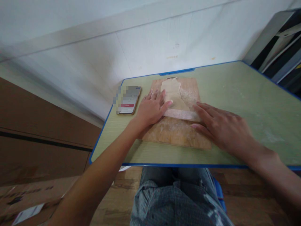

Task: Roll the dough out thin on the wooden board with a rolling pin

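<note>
A thin sheet of pale dough point(172, 91) lies lengthwise on a floured wooden board point(178, 135). Across its near end runs a flour-whitened rolling pin point(181, 115). My left hand point(151, 108) lies flat at the dough's left edge, fingers spread and thumb over the sheet; the pin's left end disappears beside its palm. My right hand point(221, 125) is closed about the pin's right end, fingers on the far side and thumb on the near side. That end of the pin is hidden.
The board sits on a light green table point(235, 91) with a blue rim and flour traces at right. A phone point(128, 100) with a lit screen lies left of the board. A white wall point(150, 47) stands behind; cardboard boxes point(30, 194) are at lower left.
</note>
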`<state>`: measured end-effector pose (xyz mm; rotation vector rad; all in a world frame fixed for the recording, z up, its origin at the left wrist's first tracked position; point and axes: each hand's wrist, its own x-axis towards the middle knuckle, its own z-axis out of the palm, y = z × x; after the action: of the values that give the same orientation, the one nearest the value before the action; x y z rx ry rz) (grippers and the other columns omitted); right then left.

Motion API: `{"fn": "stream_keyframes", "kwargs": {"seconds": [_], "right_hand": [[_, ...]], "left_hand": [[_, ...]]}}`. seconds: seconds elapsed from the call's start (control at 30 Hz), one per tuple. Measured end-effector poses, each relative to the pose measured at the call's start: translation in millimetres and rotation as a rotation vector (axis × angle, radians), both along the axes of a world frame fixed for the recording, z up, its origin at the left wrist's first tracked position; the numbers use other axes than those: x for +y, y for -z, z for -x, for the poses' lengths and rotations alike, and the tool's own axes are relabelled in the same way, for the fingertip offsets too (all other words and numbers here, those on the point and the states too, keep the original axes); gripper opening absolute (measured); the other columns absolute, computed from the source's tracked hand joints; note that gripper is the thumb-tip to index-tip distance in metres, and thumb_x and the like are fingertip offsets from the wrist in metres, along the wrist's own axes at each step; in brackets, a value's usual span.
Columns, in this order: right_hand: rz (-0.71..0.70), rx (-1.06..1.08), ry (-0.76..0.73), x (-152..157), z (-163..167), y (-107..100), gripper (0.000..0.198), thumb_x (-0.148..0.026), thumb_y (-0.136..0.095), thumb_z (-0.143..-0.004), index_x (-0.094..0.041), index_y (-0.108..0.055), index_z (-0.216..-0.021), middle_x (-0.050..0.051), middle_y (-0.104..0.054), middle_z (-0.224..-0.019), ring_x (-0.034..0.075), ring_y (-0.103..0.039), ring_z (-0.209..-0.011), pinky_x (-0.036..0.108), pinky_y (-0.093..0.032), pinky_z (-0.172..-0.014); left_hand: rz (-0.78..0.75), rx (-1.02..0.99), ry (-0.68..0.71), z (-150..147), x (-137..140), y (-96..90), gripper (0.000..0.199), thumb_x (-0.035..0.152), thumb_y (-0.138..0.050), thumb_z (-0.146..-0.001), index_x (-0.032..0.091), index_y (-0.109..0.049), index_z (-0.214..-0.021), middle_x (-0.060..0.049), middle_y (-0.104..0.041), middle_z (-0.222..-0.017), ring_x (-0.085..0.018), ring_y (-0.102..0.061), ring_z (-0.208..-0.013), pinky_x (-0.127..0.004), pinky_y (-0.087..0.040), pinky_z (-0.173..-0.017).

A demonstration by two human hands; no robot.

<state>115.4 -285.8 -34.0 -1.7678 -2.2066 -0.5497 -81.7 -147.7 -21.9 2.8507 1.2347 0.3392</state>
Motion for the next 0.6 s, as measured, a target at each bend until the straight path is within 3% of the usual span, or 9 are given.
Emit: {"fn": "stream_keyframes", "kwargs": {"seconds": [0.13,0.27,0.4,0.5,0.6], "right_hand": [[-0.050,-0.013,-0.002,-4.5,4.1,1.7,0.045,-0.042,-0.038,-0.095,-0.014,-0.050,-0.127,0.017,-0.061,-0.123,0.027,-0.061,-0.103,0.037,-0.050,-0.075],[-0.079,-0.014,0.013,-2.9,5.4,3.4,0.032,-0.036,-0.039,-0.095,-0.014,-0.060,-0.104,0.014,-0.067,-0.103,0.024,-0.062,-0.085,0.033,-0.045,-0.065],[-0.083,-0.001,0.011,0.4,3.1,6.6,0.023,-0.031,-0.044,-0.093,-0.015,-0.060,-0.089,0.011,-0.063,-0.087,0.024,-0.057,-0.078,0.034,-0.041,-0.063],[-0.092,0.018,-0.049,2.5,0.9,8.5,0.018,-0.028,-0.048,-0.091,-0.015,-0.060,-0.093,0.010,-0.062,-0.089,0.024,-0.056,-0.082,0.034,-0.041,-0.069],[-0.099,0.036,-0.085,3.6,0.7,8.9,0.016,-0.028,-0.050,-0.090,-0.016,-0.060,-0.096,0.009,-0.062,-0.091,0.023,-0.056,-0.084,0.033,-0.040,-0.072]], "left_hand": [[-0.049,-0.010,-0.049,-0.6,-11.6,-0.7,0.059,0.045,-0.026,-0.096,0.008,-0.036,-0.141,-0.017,-0.040,-0.145,-0.027,-0.029,-0.138,-0.043,-0.023,-0.112],[-0.026,-0.099,-0.102,1.9,-15.4,-0.3,0.057,0.043,-0.027,-0.096,0.008,-0.037,-0.140,-0.016,-0.043,-0.143,-0.027,-0.032,-0.137,-0.041,-0.026,-0.111],[0.233,-0.181,-0.060,6.5,-3.0,-12.9,0.053,0.042,-0.035,-0.093,0.011,-0.044,-0.134,-0.013,-0.051,-0.137,-0.025,-0.044,-0.129,-0.039,-0.034,-0.107],[0.425,-0.293,-0.061,6.3,11.7,-23.5,0.048,0.041,-0.044,-0.087,0.015,-0.051,-0.127,-0.009,-0.058,-0.129,-0.024,-0.052,-0.120,-0.036,-0.041,-0.101],[0.515,-0.473,-0.155,-0.2,21.7,-26.2,0.047,0.040,-0.052,-0.083,0.017,-0.053,-0.124,-0.009,-0.058,-0.129,-0.024,-0.055,-0.117,-0.034,-0.044,-0.097]]}}
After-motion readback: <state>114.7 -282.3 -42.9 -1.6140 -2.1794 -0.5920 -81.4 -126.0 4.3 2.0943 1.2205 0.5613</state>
